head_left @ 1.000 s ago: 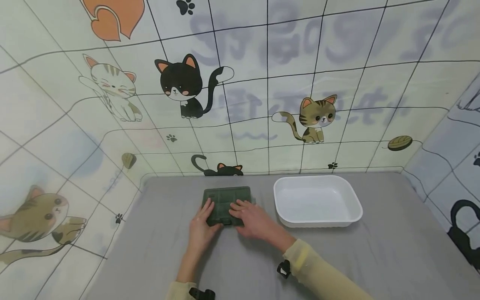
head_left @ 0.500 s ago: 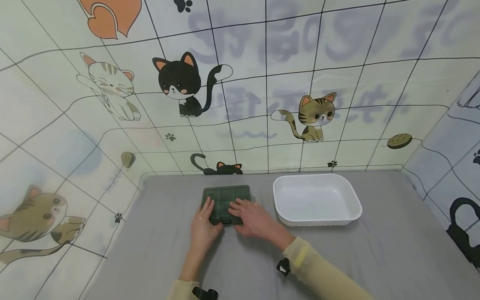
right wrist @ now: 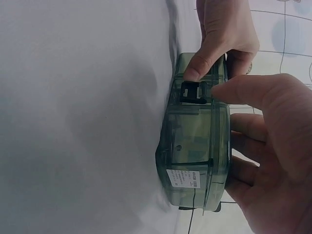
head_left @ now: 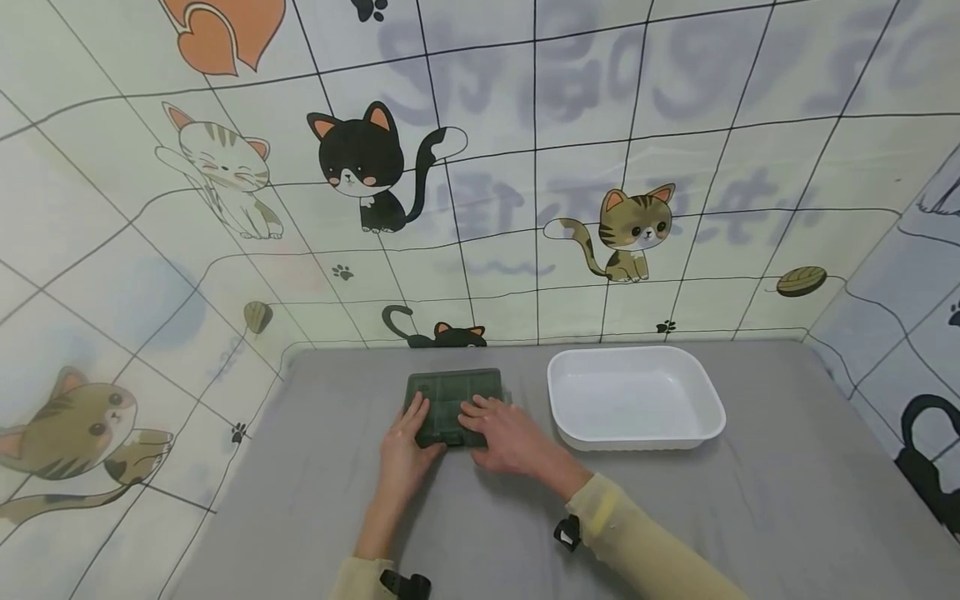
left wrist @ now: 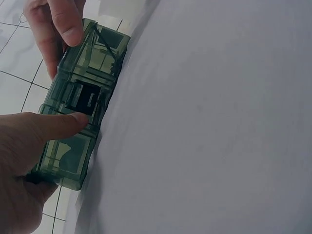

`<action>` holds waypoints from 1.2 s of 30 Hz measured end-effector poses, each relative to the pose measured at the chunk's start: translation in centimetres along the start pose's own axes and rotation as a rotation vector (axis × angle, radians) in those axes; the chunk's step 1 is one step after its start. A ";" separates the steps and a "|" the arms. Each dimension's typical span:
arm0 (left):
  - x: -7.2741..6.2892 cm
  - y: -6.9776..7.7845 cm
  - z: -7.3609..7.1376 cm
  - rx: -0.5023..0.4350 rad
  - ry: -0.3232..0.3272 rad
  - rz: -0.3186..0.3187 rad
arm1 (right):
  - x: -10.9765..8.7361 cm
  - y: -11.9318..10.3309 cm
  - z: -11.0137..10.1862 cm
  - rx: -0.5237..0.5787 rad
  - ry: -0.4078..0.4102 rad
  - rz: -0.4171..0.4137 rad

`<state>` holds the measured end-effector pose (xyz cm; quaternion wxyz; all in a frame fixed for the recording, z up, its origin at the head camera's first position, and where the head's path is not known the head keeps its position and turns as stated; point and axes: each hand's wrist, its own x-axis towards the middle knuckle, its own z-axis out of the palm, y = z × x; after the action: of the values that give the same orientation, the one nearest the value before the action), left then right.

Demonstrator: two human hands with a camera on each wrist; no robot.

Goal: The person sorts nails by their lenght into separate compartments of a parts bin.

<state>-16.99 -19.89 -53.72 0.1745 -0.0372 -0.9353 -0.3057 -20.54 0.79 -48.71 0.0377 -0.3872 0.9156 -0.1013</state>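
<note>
A translucent dark green plastic compartment box [head_left: 457, 387] lies closed on the grey-covered table, its black latch [right wrist: 193, 92] on the side nearest me. My left hand [head_left: 407, 450] grips the box at its left end, fingers along the lid's edge and thumb on the front below the latch. With my right hand [head_left: 510, 435] I hold the right part, the fingers over the lid and the thumb tip at the lid's rim beside the latch. The left wrist view shows the left thumb [left wrist: 68, 124] touching the front by the latch. What the compartments contain cannot be made out.
A white rectangular tray [head_left: 637, 440] stands to the right of the box on the grey cloth [head_left: 787, 500]. A wall [head_left: 495, 192] printed with cartoon cats and grid lines rises behind the table. A small white label [right wrist: 184, 178] is on the box's front.
</note>
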 end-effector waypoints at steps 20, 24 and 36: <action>0.2 -1.2 -0.4 -0.065 -0.071 0.033 | 1.5 -0.2 1.6 -0.550 0.263 -0.247; 0.2 -1.1 -0.6 -0.068 -0.079 0.025 | 1.6 -0.3 2.7 -0.570 0.334 -0.244; 0.5 -1.0 -0.9 -0.081 -0.073 0.045 | 2.3 -0.3 3.6 -0.574 0.495 -0.258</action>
<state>-17.30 -21.21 -53.40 0.1453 -0.0764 -0.9269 -0.3376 -21.43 -1.66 -52.09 -0.3067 -0.4577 0.8320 0.0645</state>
